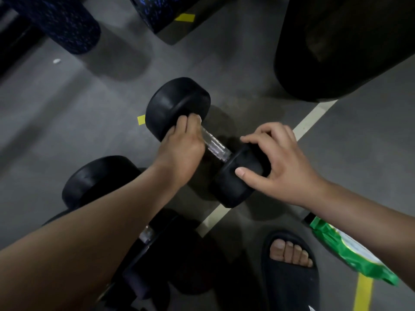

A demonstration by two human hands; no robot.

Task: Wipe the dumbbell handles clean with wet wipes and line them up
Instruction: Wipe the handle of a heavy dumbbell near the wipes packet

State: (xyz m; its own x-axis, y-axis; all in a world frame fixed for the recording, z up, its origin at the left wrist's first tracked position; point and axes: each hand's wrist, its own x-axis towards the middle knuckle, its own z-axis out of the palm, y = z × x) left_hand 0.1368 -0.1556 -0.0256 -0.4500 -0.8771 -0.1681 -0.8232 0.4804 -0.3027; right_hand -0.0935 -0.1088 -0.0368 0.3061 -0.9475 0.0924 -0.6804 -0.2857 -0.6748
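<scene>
Left hand (182, 144) curls tight round the handle (216, 148) of the dumbbell (175, 104), hard against its far head. There's a sliver of white at the fingertips, likely a wipe, though it's hard to be sure. Right hand (276, 162) cups the near head, thumb and fingers clasping it steady on the grey floor (67, 113). This looks like mid-wipe: bare knurled steel glints between smooth, matte black round heads. A second dumbbell (98, 178) lies just beside it, roughly parallel; whether it has been wiped, no telling. The crinkly green wipes pack (350, 250) sits past the near head.
</scene>
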